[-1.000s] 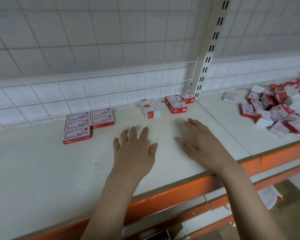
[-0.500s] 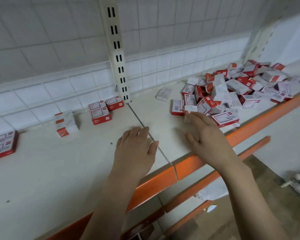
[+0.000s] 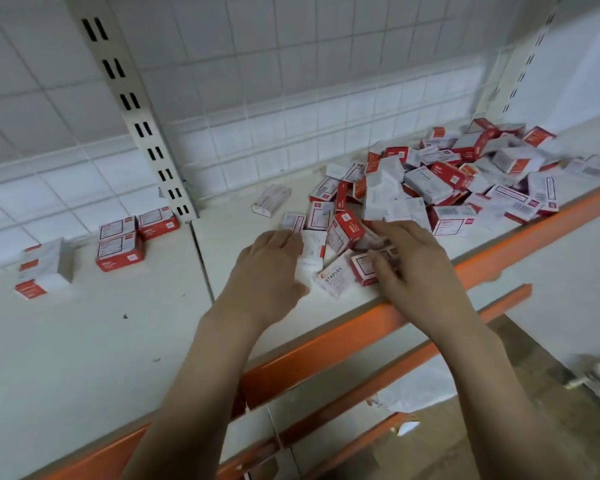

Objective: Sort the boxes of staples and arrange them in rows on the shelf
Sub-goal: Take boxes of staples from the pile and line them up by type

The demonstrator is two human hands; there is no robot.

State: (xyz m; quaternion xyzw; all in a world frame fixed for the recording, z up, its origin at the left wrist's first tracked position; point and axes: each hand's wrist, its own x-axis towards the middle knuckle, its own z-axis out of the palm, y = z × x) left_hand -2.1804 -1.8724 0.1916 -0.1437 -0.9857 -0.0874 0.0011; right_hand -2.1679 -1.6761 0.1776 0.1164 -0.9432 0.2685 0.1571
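A jumbled pile of red-and-white staple boxes (image 3: 465, 188) covers the right section of the white shelf (image 3: 84, 341). Both my hands are at the pile's near left edge. My left hand (image 3: 267, 271) curls its fingers and thumb round a white box (image 3: 312, 251). My right hand (image 3: 416, 268) has its thumb and fingers closed on a red-bordered box (image 3: 362, 271). A white box printed STAPLES (image 3: 333, 278) lies between the hands. On the left section stand sorted red boxes (image 3: 122, 247) and a small stack of white boxes (image 3: 44, 268).
A slotted upright post (image 3: 146, 133) and a seam divide the two shelf sections. A lone box (image 3: 271, 199) lies near the wire-grid back panel. The orange front rail (image 3: 326, 348) edges the shelf, with lower rails and scraps of paper below.
The view swung right from the sorted groups to the loose pile. Both hands moved from lying flat on the shelf to the pile's edge and closed on boxes.
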